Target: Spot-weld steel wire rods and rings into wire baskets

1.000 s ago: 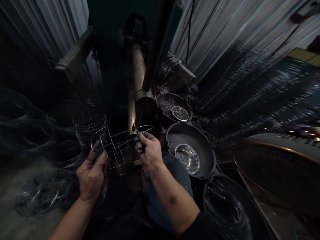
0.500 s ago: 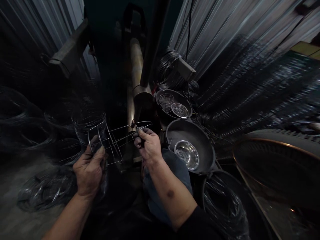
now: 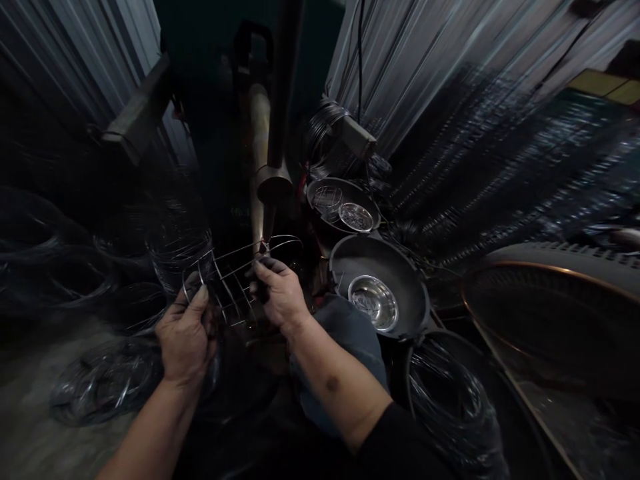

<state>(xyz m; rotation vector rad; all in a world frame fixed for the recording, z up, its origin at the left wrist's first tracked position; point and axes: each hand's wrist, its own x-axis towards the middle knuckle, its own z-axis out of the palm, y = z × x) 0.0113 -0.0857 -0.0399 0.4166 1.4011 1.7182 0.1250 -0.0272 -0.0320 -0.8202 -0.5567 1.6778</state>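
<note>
My left hand (image 3: 185,337) is closed on the curved end of a thin wire rack (image 3: 230,288), with the thumb on top. The rack extends to the right, with long wires and several cross wires. My right hand (image 3: 280,293), fingertips dark with dirt, pinches a wire right under the machine's metal tips (image 3: 265,241). Whether that wire belongs to the rack or is a separate piece, I cannot tell. At the tips, the rack's upper wire runs between them, and a looped end reaches past to the right.
Thick cylindrical machine arms (image 3: 274,185) stand straight ahead. To the right are two dark pans, the nearer pan (image 3: 407,287) holding a shiny metal bowl (image 3: 373,303) of small pieces. Wire coils (image 3: 107,380) lie at the left floor, and a large fan (image 3: 550,313) stands far right.
My right hand has shifted left and slightly up against the rack's wires, close under the tips. The left hand keeps its grip on the rack. The whole view has turned slightly.
</note>
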